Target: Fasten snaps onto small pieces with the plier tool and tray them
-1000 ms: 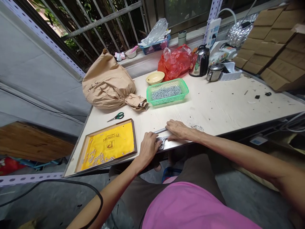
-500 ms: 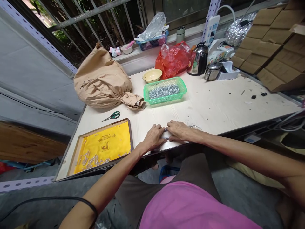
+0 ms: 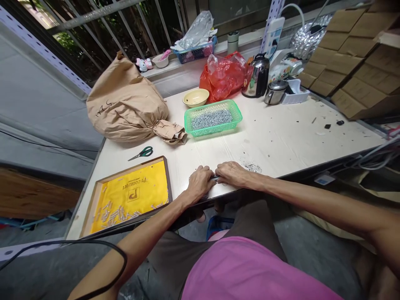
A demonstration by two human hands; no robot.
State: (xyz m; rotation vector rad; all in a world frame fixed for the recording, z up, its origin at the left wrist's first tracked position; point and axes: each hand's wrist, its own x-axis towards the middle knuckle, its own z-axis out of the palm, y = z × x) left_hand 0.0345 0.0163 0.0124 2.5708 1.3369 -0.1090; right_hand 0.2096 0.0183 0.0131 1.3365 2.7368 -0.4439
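Observation:
My left hand (image 3: 200,183) and my right hand (image 3: 233,174) meet at the front edge of the pale table (image 3: 281,133). Both are closed over a grey metal tool (image 3: 216,178); only a dark sliver of it shows between the fingertips. The left fingers curl over it, and the right fingers lie pressed together on top. A small heap of metal bits (image 3: 251,167) lies just beyond my right hand. Farther back stands a green basket (image 3: 212,132) full of small silver screws (image 3: 212,118).
A wooden tray (image 3: 169,183) lined with a yellow sheet holds several small metal parts (image 3: 115,214) at the left. Green-handled scissors (image 3: 141,153), a tied paper sack (image 3: 125,104), a yellow bowl (image 3: 195,97), a red bag (image 3: 223,77), a kettle (image 3: 256,77) and cardboard boxes (image 3: 359,75) ring the table.
My left hand has slid right along the table edge to meet my right hand. The metal tool, plainly seen a second ago, is now almost covered.

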